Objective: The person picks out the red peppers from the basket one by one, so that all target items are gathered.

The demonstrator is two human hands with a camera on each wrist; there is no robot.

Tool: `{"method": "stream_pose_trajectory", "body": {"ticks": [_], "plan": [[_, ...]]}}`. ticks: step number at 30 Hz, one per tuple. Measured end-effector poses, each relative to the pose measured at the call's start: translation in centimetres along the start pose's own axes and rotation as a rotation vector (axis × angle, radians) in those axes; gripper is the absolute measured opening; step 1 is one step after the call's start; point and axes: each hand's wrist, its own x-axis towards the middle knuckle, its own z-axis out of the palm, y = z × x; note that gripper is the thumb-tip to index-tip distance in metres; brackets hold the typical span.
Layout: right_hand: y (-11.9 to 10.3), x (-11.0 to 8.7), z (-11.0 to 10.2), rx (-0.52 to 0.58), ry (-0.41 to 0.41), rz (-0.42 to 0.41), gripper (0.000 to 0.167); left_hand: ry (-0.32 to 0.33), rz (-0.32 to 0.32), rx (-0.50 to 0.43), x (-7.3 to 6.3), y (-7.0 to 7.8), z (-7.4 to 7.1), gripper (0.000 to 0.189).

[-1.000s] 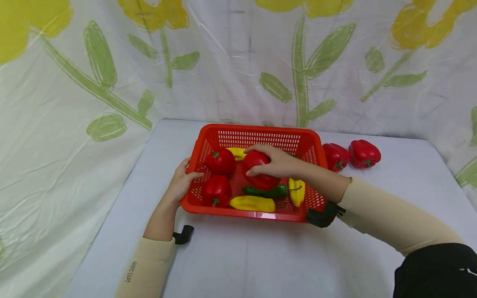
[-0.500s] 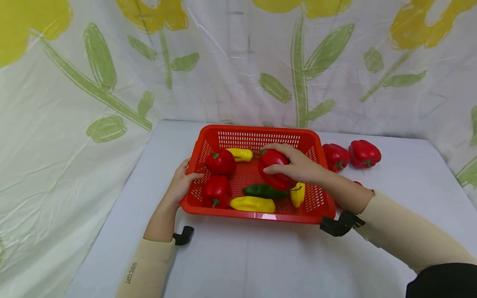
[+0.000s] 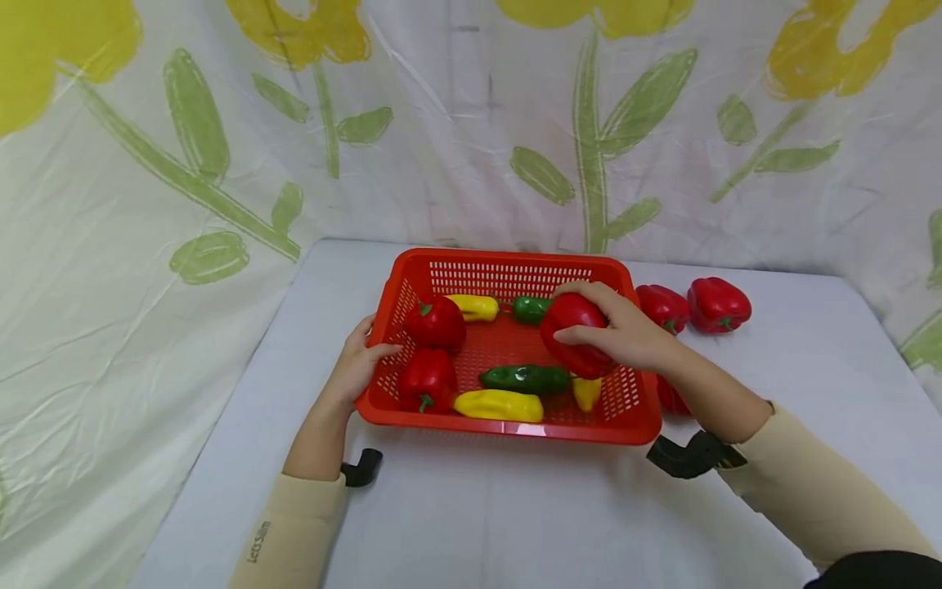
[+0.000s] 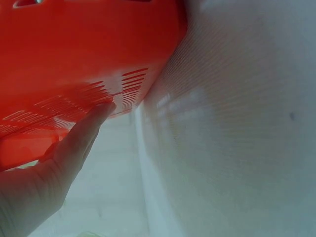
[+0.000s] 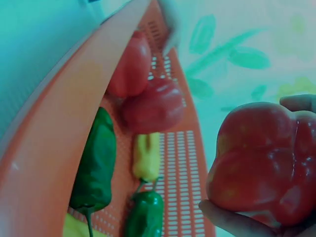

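My right hand [image 3: 625, 327] grips a large red bell pepper [image 3: 574, 335] over the right part of a red plastic basket [image 3: 508, 428]. In the right wrist view that bell pepper [image 5: 261, 163] shows close up, thumb and fingers at its sides. At the basket's left side, my left hand [image 3: 356, 360] holds the rim, thumb over the edge. The left wrist view shows its fingers against the basket's outer wall [image 4: 98, 54]. Inside lie two red bell peppers [image 3: 436, 323], a long green pepper [image 3: 524, 378], another green pepper [image 3: 530, 307] partly hidden, and several yellow peppers [image 3: 500, 404].
To the basket's right, two red bell peppers [image 3: 719, 304] sit side by side on the white table [image 3: 456, 507]. Another red bell pepper [image 3: 671, 397] is partly hidden by my right forearm. A white curtain [image 3: 441, 164] with painted flowers hangs behind.
My right hand has carried the red bell pepper to the right across the basket, uncovering the back yellow and green peppers. The left hand and basket have stayed put.
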Motion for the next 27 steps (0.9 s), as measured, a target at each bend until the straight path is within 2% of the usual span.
{"method": "stream_pose_trajectory", "body": {"ticks": [12, 23, 27], "plan": [[1.1, -2.5, -1.1, -0.027, 0.137, 0.023, 0.059, -0.016, 0.000, 0.004, 0.0, 0.0, -0.1, 0.056], [2.6, -4.2, -1.5, -0.002, 0.233, 0.015, 0.058, -0.024, -0.010, -0.002, -0.1, 0.1, -0.2, 0.058], [3.5, -5.1, -1.9, 0.009, 0.305, -0.002, 0.055, -0.026, -0.007, -0.005, -0.1, 0.1, -0.1, 0.058]]}}
